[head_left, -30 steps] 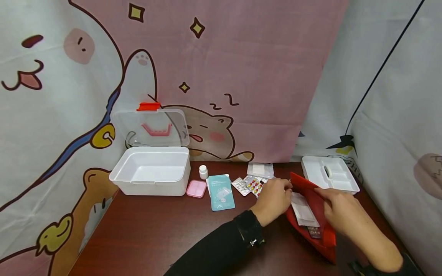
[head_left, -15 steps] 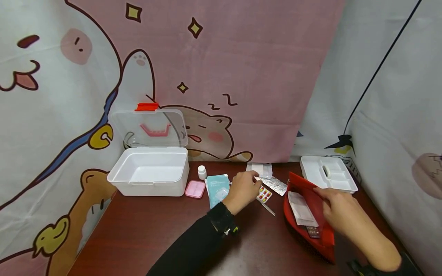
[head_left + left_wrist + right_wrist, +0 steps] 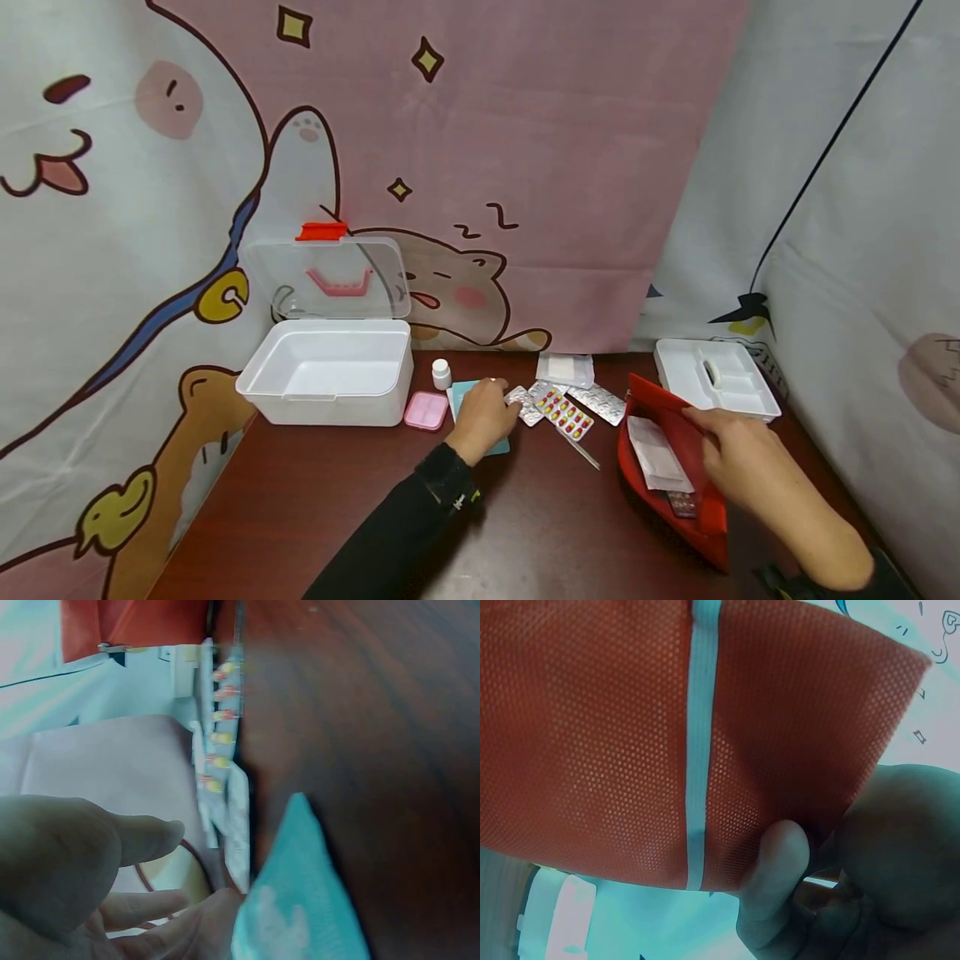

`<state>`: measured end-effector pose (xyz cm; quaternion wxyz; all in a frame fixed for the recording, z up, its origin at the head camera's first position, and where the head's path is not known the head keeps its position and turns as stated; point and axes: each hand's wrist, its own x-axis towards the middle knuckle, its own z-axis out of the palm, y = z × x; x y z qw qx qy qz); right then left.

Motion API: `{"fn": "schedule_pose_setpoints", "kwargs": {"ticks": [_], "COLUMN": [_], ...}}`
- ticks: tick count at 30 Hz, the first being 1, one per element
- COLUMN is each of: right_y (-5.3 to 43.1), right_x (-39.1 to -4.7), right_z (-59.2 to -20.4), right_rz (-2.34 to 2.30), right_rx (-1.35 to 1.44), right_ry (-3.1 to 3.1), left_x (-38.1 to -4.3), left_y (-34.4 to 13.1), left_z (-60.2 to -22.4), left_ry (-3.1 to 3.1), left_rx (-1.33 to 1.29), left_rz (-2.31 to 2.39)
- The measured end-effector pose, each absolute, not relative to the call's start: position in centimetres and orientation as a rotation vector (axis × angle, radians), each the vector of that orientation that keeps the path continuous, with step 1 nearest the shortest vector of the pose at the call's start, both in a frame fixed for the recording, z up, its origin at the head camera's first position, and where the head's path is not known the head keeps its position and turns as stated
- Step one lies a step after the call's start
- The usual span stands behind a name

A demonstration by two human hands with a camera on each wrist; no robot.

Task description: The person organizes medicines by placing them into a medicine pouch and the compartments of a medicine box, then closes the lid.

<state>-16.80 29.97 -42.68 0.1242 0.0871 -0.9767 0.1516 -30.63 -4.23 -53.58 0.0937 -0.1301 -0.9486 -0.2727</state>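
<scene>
My left hand [image 3: 483,419] is over a teal packet [image 3: 497,448], covering its middle. In the left wrist view the thumb stays apart from the fingers, and the teal packet [image 3: 300,900] lies beside them; finger contact is unclear. With thumb and fingers my right hand [image 3: 757,467] pinches the edge of a red fabric pouch [image 3: 686,425], holding its mouth apart. Inside the pouch lie a white paper packet [image 3: 660,458] and a dark blister pack [image 3: 681,504]. A blister pack of red-and-yellow capsules [image 3: 562,410] rests right of my left hand, beside silvery blister packs [image 3: 603,403].
A white box [image 3: 330,408] with its clear lid [image 3: 330,275] raised stands at the left. Near it are a small white bottle [image 3: 442,375] and a pink case [image 3: 426,411]. A clear-wrapped pad [image 3: 565,368] and white tray [image 3: 738,379] lie at the back, before a cloth backdrop.
My left hand has moved left from the red pouch, across the blister packs, to the teal packet. Another silvery blister pack now shows by the pouch. The right hand keeps its hold on the pouch.
</scene>
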Motion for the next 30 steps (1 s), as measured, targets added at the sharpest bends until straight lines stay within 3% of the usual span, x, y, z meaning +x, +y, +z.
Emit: {"fn": "schedule_pose_setpoints", "kwargs": {"ticks": [4, 18, 20, 25, 30], "right_y": [30.0, 30.0, 30.0, 30.0, 30.0], "right_x": [-16.8, -16.5, -16.4, -16.4, -16.5], "right_z": [-42.7, -42.9, -43.0, -42.9, -42.7], "right_rz": [0.45, 0.448, 0.451, 0.453, 0.447], "right_rx": [0.253, 0.246, 0.253, 0.258, 0.25], "right_ry": [-2.862, -2.853, -2.838, -2.825, -2.832], "left_x": [-32.2, -34.7, -34.1, -30.5, -32.4], "left_y": [-3.8, -1.5, -1.4, -1.2, -1.4], "left_z": [-57.1, -61.9, -61.0, -54.7, -57.2], "left_ry": [-2.702, -2.732, -2.705, -2.733, -2.635], "left_rx": [-0.456, -0.379, -0.386, -0.368, -0.344], "left_rz": [-0.719, -0.541, -0.501, -0.417, -0.576]}}
